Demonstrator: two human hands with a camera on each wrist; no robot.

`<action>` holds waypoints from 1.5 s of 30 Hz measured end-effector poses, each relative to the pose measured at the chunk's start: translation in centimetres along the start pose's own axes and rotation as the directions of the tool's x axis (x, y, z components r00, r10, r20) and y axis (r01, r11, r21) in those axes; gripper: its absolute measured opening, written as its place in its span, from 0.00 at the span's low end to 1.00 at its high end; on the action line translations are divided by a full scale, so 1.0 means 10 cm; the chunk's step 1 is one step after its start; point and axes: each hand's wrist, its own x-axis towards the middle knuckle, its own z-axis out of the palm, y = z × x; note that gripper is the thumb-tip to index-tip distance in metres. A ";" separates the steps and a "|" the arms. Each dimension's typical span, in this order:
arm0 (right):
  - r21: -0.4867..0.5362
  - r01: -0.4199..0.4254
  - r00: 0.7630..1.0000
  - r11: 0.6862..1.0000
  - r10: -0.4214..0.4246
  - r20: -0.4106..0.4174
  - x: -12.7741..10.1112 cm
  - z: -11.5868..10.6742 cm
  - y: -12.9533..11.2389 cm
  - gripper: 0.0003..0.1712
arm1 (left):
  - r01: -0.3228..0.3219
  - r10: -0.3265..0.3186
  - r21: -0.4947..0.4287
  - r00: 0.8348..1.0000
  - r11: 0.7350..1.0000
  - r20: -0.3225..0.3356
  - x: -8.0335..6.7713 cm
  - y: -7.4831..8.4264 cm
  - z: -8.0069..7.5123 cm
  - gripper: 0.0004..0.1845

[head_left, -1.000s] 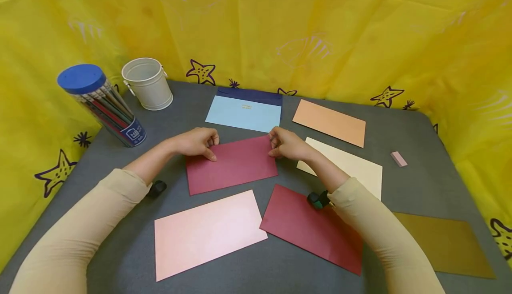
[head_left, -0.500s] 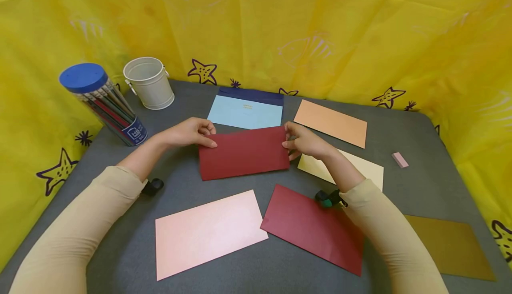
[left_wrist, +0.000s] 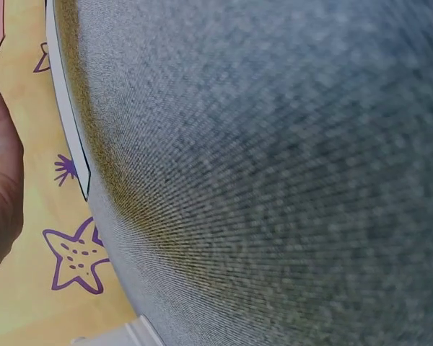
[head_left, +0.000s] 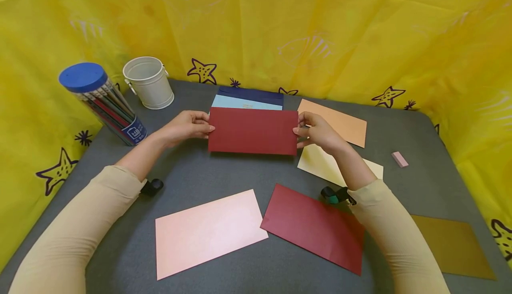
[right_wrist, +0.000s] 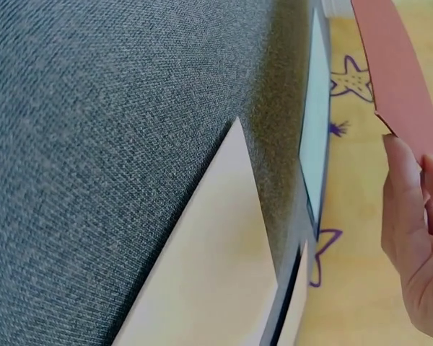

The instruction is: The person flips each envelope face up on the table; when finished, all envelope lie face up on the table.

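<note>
A dark red envelope (head_left: pixel 253 130) is up off the table, roughly level, its front long edge facing me. My left hand (head_left: pixel 188 128) pinches its left short edge, thumb on the near face. At the opposite short edge my right hand (head_left: pixel 319 133) pinches it the same way. The right wrist view shows the envelope (right_wrist: pixel 400 72) raised above the tabletop, with the right hand (right_wrist: pixel 411 238) at its end. Only a strip of the left hand (left_wrist: pixel 1 173) shows in the left wrist view. Behind the envelope lies a light blue and navy envelope (head_left: pixel 248 102), partly covered.
On the grey table (head_left: pixel 192 174) lie a pink envelope (head_left: pixel 210 234), another red one (head_left: pixel 314 227), a cream one (head_left: pixel 324 163), a peach one (head_left: pixel 340 120) and an olive one (head_left: pixel 456 245). A pencil tub (head_left: pixel 106 102), a white pail (head_left: pixel 148 82) and an eraser (head_left: pixel 399 159) stand around them.
The dark red envelope has come up off the table, away from me and slightly right, and straightened. Both hands moved with it, the right one shifting right.
</note>
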 end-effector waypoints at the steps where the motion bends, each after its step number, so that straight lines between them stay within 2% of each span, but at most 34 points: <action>1: 0.005 0.001 1.000 1.000 0.000 -0.012 0.00 0.00 0.00 0.12 | -0.003 0.003 -0.010 1.000 1.000 -0.018 0.00 0.01 0.00 0.09; 5: 0.055 0.004 0.998 0.999 0.000 -0.060 0.00 -0.01 0.00 0.10 | -0.030 0.025 -0.053 0.995 0.998 -0.093 -0.01 0.03 0.01 0.09; 9: 0.115 0.013 0.995 0.993 -0.001 -0.100 -0.01 -0.01 0.00 0.09 | -0.076 0.064 -0.075 0.987 0.994 -0.144 -0.02 0.06 0.01 0.06; 14: 0.213 0.037 0.989 0.976 -0.006 -0.145 -0.01 -0.01 0.00 0.06 | -0.136 0.116 -0.075 0.967 0.988 -0.225 -0.03 0.07 -0.01 0.03; 17: 0.259 0.051 0.986 0.965 -0.007 -0.167 -0.02 0.00 -0.01 0.02 | -0.158 0.135 -0.062 0.953 0.986 -0.272 -0.04 0.07 -0.03 0.07; 20: 0.282 0.061 0.983 0.958 -0.008 -0.184 -0.03 0.00 -0.01 0.03 | -0.176 0.152 -0.057 0.944 0.983 -0.293 -0.04 0.07 -0.04 0.10; 25: 0.312 0.088 0.980 0.946 -0.026 -0.196 -0.05 0.01 0.00 0.04 | -0.194 0.155 -0.111 0.944 0.975 -0.291 -0.04 0.06 -0.06 0.12; 30: 0.296 0.103 0.979 0.950 -0.043 -0.200 -0.04 0.03 0.01 0.02 | -0.212 0.160 -0.176 0.949 0.961 -0.272 -0.04 0.06 -0.07 0.13; 33: 0.284 0.094 0.980 0.954 -0.038 -0.198 -0.04 0.05 0.02 0.10 | -0.218 0.165 -0.202 0.954 0.955 -0.251 -0.05 0.06 -0.08 0.13; 35: 0.268 0.074 0.980 0.961 -0.020 -0.197 -0.04 0.06 0.02 0.14 | -0.210 0.157 -0.198 0.954 0.957 -0.255 -0.04 0.05 -0.08 0.14; 40: 0.222 0.015 0.977 0.975 0.033 -0.209 -0.02 0.09 0.03 0.18 | -0.170 0.115 -0.191 0.956 0.967 -0.269 -0.03 0.05 -0.07 0.14; 45: 0.238 0.001 0.979 0.971 0.047 -0.197 -0.02 0.13 0.05 0.20 | -0.129 0.087 -0.139 0.957 0.982 -0.275 -0.01 0.02 -0.06 0.09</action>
